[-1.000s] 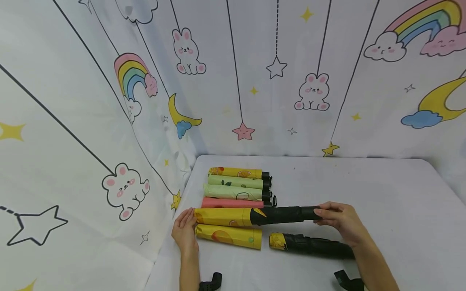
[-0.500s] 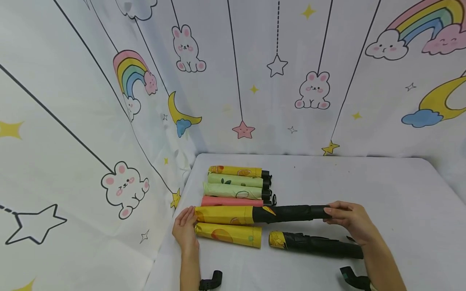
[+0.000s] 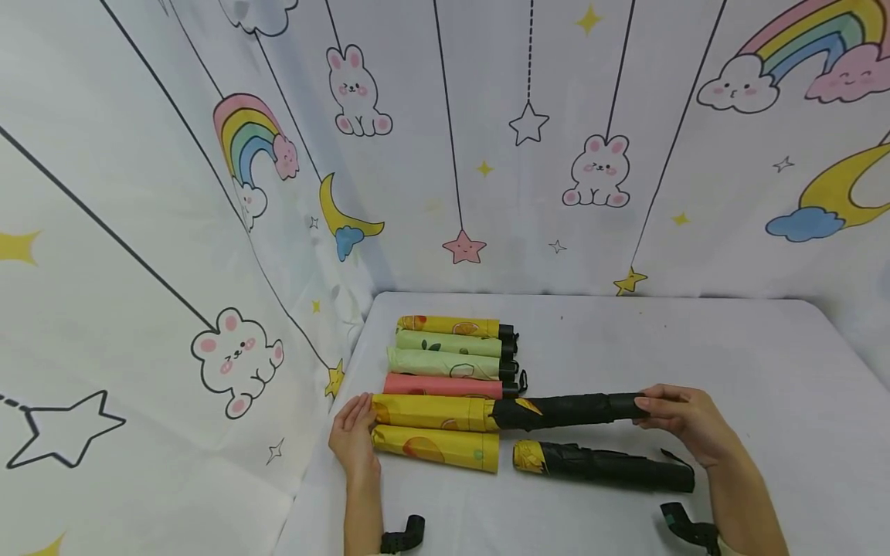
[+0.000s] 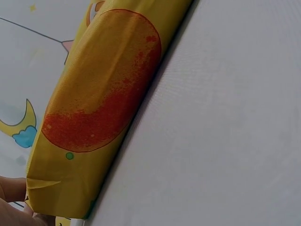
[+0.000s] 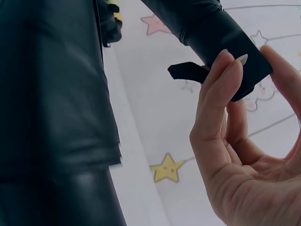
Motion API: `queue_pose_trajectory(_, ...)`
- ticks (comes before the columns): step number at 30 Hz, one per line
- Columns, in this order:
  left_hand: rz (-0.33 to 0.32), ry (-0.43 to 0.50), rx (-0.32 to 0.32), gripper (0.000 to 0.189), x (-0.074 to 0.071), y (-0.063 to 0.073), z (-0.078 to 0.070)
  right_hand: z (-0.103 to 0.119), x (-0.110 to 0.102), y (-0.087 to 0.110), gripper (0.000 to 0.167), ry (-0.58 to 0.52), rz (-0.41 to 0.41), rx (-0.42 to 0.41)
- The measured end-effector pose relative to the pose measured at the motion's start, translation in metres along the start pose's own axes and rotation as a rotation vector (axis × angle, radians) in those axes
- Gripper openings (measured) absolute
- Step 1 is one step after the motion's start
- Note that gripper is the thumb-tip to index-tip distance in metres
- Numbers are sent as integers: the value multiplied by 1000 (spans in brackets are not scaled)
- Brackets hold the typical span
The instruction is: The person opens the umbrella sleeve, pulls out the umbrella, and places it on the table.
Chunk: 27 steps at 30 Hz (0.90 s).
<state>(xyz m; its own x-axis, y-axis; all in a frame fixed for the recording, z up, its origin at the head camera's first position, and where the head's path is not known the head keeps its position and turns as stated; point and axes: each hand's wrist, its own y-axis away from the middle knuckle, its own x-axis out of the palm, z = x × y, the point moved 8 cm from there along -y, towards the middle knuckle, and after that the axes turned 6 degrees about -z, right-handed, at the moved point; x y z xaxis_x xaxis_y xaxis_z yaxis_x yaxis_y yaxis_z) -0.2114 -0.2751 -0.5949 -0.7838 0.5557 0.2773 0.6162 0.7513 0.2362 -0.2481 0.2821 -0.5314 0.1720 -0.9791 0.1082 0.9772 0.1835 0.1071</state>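
Note:
My left hand (image 3: pixel 354 439) holds the closed left end of a yellow fruit-print umbrella sleeve (image 3: pixel 431 411). Out of the sleeve's right end reaches a folded black umbrella (image 3: pixel 570 411), its left part hidden inside. My right hand (image 3: pixel 684 421) pinches the umbrella's black handle end; the right wrist view shows fingertips and thumb on the handle (image 5: pixel 235 52), a short strap (image 5: pixel 188 71) beside them. Just below lies another yellow sleeve (image 3: pixel 438 449), with a second folded black umbrella (image 3: pixel 619 467) to its right. A yellow sleeve (image 4: pixel 101 89) fills much of the left wrist view, fingers (image 4: pixel 14 190) near its end.
Behind the held umbrella, several sleeved umbrellas lie in a row: red (image 3: pixel 441 385), pale green (image 3: pixel 424 363), leaf-print green (image 3: pixel 410 343) and yellow (image 3: pixel 448 325). All rest on a white-covered table (image 3: pixel 730 355). A printed white curtain (image 3: pixel 417 185) stands behind and at the left.
My right hand has moved right, drawing the black umbrella further out of the yellow sleeve. The left hand stays nearly in place. More of the second black umbrella shows.

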Motion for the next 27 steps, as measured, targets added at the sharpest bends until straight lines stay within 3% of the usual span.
queue_pose_trajectory(16,3,-18,-6,44,1,0,0,-1,-28,6,19,46,4,-21)
queue_pose_trajectory(27,7,-33,-23,44,1,2,-2,-9,-43,8,19,52,-18,25)
